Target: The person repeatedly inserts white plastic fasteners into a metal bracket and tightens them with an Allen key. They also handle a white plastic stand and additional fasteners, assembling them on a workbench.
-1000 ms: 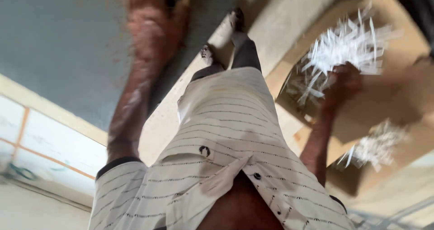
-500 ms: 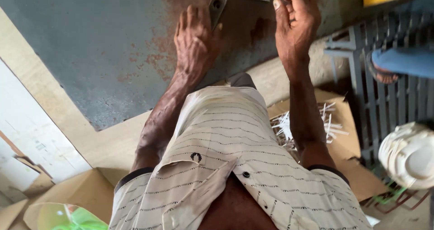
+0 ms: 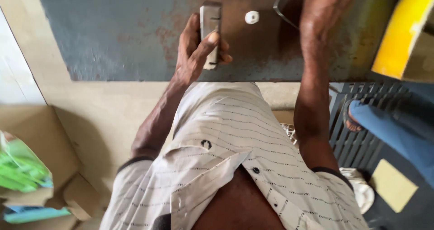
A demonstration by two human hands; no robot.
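My left hand (image 3: 195,50) grips a small grey metal block (image 3: 210,25) upright over the rusty grey metal table (image 3: 113,31). My right hand (image 3: 323,10) reaches across the table's far right part, its fingers blurred and cut by the frame's top, next to a bent metal wire (image 3: 285,10). A small white round piece (image 3: 252,17) lies on the table between the two hands. Whether the right hand holds anything I cannot make out.
A yellow curved part (image 3: 402,35) stands at the table's right end. Another person's blue-trousered leg (image 3: 398,126) and sandalled foot rest on a dark grate (image 3: 357,144) at right. Cardboard boxes with green packets (image 3: 22,171) sit at lower left.
The view swung from the floor boxes up to the table. My left hand, flat on the table half a second ago, now grips the metal block; the right hand moved rightward.
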